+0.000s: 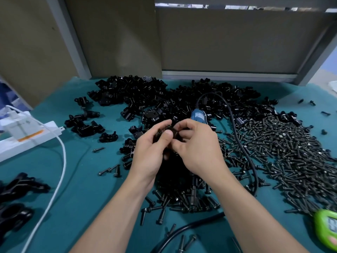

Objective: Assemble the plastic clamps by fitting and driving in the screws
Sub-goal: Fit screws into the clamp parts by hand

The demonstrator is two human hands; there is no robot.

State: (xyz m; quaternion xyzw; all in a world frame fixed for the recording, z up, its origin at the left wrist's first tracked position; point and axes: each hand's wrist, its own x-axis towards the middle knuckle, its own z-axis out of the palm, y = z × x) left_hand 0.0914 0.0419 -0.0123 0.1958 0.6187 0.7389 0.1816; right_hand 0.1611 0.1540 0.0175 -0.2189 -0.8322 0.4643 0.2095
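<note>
My left hand [152, 148] and my right hand [197, 145] meet above the middle of the green mat, and both grip one black plastic clamp [168, 129], which is mostly hidden between the fingers. Whether a screw sits in it I cannot tell. A big heap of loose black clamp halves [164, 99] lies behind the hands. Black screws [291, 152] are piled to the right, and more screws [182, 198] lie under my wrists. A blue electric screwdriver [198, 115] lies just behind my right hand, its black cable [242, 147] running over the screws.
A white power strip [27, 134] with a plugged charger and a white cable [60, 161] sits at the left. Black clamps [16, 199] lie at the lower left edge. A green timer [326, 229] is at the lower right. Brown panels wall the back.
</note>
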